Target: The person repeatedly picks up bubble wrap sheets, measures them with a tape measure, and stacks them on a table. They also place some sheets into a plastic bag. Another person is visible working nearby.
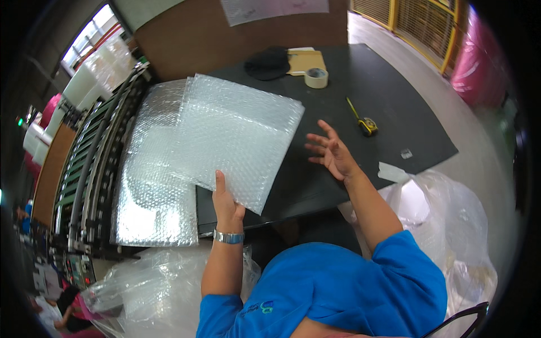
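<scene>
My left hand (pixel 227 204) grips the near edge of a stack of clear bubble wrap sheets (pixel 239 135), its thumb on top and the other fingers hidden beneath. The sheets are tilted over the dark table (pixel 394 107). To their right my right hand (pixel 332 153) is raised above the table, fingers spread, touching nothing. Another bubble wrap sheet (pixel 155 180) lies flat at the left, partly covered by the held stack.
Toward the back are a tape roll (pixel 316 79), a brown pad (pixel 305 62) and a black cap (pixel 267 63). A yellow tape measure (pixel 367 125) lies at right. A roller machine (pixel 90 169) borders the left. Plastic bags (pixel 456 225) flank me.
</scene>
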### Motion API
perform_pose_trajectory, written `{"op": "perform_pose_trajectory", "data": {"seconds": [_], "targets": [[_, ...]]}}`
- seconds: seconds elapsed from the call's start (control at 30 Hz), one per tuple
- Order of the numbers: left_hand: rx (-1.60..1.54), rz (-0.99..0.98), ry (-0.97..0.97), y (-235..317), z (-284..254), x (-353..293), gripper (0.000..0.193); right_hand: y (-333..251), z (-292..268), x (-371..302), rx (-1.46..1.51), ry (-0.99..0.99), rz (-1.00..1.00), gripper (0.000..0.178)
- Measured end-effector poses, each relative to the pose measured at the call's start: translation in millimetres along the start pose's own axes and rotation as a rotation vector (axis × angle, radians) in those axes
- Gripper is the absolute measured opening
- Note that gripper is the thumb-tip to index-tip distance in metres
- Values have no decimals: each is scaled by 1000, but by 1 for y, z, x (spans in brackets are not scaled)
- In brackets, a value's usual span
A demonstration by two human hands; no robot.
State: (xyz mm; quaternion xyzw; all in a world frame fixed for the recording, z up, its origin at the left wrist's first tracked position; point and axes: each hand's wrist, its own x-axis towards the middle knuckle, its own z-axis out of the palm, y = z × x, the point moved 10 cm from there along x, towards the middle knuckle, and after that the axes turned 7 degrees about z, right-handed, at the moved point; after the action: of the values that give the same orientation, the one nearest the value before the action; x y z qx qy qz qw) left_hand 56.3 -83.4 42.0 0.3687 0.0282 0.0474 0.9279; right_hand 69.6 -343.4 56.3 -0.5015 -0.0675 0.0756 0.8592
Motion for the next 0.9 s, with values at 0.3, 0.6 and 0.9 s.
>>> {"op": "perform_pose_trajectory", "data": {"seconds": [0.3,0.6,0.9], "targets": [[356,45,-155,-65,24,-32,55,30,6,-54,317,196,132,56],[355,-327,-348,-115,36,-48,63,-6,-79,-120,274,544,-72,46],[267,-273,-447,-103,34,-44,42,-134,-258,-418,160,1009,-554,40]]}}
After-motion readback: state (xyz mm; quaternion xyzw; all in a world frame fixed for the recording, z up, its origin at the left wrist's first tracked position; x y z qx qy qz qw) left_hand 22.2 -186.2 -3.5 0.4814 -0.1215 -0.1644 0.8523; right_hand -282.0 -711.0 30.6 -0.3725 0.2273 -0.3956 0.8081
